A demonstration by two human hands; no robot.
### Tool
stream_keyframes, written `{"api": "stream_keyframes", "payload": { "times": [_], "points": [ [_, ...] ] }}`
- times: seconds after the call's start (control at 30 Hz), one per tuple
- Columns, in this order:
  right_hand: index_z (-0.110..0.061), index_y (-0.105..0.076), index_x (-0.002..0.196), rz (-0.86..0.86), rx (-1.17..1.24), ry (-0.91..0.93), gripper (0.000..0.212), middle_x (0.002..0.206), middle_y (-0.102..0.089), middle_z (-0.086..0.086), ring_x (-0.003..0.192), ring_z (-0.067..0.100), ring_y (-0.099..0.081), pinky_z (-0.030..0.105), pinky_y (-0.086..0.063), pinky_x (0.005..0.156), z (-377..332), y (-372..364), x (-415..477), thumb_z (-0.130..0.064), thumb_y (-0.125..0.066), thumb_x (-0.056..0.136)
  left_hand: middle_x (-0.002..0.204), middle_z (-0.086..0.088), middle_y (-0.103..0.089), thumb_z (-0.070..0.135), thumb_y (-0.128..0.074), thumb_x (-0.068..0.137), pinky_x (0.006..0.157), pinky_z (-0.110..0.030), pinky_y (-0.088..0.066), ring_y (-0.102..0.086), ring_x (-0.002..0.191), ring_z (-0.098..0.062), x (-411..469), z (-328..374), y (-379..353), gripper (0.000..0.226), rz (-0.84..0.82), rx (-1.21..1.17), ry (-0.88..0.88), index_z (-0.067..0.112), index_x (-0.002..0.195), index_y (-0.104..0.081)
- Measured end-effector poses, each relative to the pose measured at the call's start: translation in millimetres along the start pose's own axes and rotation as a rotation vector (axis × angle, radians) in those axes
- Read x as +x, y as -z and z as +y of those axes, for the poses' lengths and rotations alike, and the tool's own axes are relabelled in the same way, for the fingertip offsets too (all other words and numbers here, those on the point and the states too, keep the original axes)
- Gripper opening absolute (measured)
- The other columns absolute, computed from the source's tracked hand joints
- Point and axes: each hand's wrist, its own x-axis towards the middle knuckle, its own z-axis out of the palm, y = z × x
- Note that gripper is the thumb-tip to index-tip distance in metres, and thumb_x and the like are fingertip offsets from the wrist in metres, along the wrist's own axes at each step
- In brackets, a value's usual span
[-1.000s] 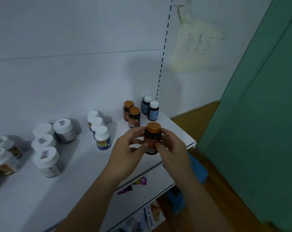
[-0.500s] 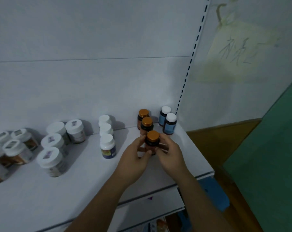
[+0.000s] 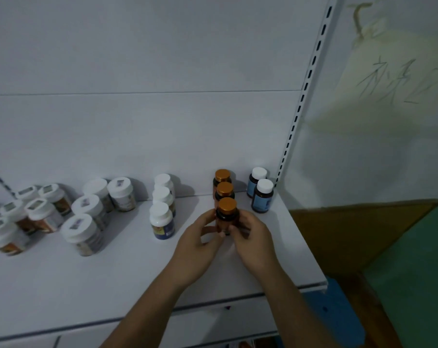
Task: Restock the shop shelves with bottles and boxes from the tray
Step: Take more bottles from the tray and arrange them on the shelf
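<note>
Whereas the orange-capped bottle (image 3: 227, 212) hung above the shelf (image 3: 112, 277) edge a second ago, it now sits at the front of its matching row (image 3: 224, 189) (contact with the board unconfirmed), with the left hand (image 3: 200, 243) and right hand (image 3: 253, 234) still gripping it; release outstanding.

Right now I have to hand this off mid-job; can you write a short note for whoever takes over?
Hands: left hand and right hand both grip the orange-capped bottle, upright, in line before two matching bottles on the shelf.
Done: blue-label bottles stand right of that row, white-capped bottles and wide jars left of it.
Left: release this bottle; fingers hide whether its base touches. Tray not in view.
</note>
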Motion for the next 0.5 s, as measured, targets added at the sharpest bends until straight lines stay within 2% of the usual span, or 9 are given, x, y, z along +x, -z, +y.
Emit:
{"api": "stream_keyframes", "payload": {
  "times": [0.13,0.23,0.33,0.43,0.5],
  "points": [
    [-0.031,-0.062,0.133,-0.019,0.005,-0.02,0.041,0.121,-0.068,-0.019,0.107,-0.017,-0.059,0.003,-0.046,0.09,0.7,2.7,0.6,-0.01,-0.067,0.099,0.128,0.031,-0.061,0.012,-0.066,0.101,0.086,-0.003,-0.047,-0.062,0.111,0.015,0.2,-0.5,-1.1,0.05,0.01,0.023,0.003,0.041,0.14,-0.053],
    [-0.031,-0.059,0.138,-0.037,0.023,-0.034,0.045,0.129,-0.067,-0.014,0.117,-0.006,-0.06,0.023,-0.051,0.107,-1.8,6.0,-2.8,-0.012,-0.068,0.099,0.132,0.034,-0.054,0.021,-0.066,0.102,0.082,0.0,-0.045,-0.059,0.111,0.017,-2.8,3.8,0.1,0.049,0.009,0.067,0.017,0.041,0.144,-0.048],
    [-0.029,-0.048,0.151,-0.068,-0.009,-0.043,0.054,0.149,-0.055,-0.009,0.136,0.011,-0.052,0.039,-0.045,0.116,-9.0,14.0,-9.1,-0.022,-0.068,0.1,0.145,0.026,-0.047,0.032,-0.065,0.102,0.089,-0.003,-0.044,-0.051,0.123,0.013,-9.0,13.9,10.5,0.058,0.023,0.195,-0.021,0.036,0.155,-0.041],
    [-0.033,-0.042,0.155,-0.036,-0.083,0.047,0.06,0.156,-0.048,-0.01,0.142,0.011,-0.045,0.04,-0.041,0.119,-24.5,30.1,-14.5,-0.035,-0.067,0.1,0.139,0.027,-0.05,0.039,-0.065,0.101,0.096,0.001,-0.035,-0.044,0.123,0.022,-16.8,34.2,26.9,0.052,0.06,0.33,-0.153,0.043,0.148,-0.043],
    [-0.035,-0.04,0.155,-0.026,-0.14,0.153,0.062,0.154,-0.047,-0.013,0.141,0.007,-0.042,0.034,-0.039,0.118,-39.4,42.4,-17.7,-0.042,-0.066,0.099,0.135,0.028,-0.049,0.05,-0.061,0.1,0.101,-0.004,-0.034,-0.045,0.121,0.018,-22.6,51.1,39.5,0.053,0.097,0.454,-0.215,0.042,0.149,-0.043]
  ]
}}
